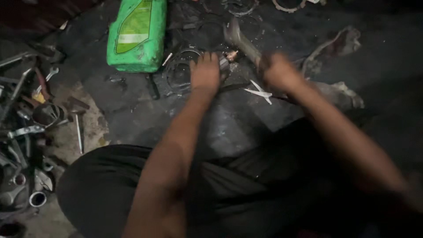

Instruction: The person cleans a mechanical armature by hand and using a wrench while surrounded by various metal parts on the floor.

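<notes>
Both hands [205,72] on small coppery metal part [230,56], blurred, w/ tool [240,39].

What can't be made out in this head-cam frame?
- Right hand: motion-blurred; its grip on the long metal tool is unclear.
- Small copper-coloured part by the left hand: too small and partly covered by the fingers to identify.
- Rings at the top: cut off by the frame edge.
- Tool pile at left: dark, cut off by the edge.
- Green jug: top cut off.
</notes>
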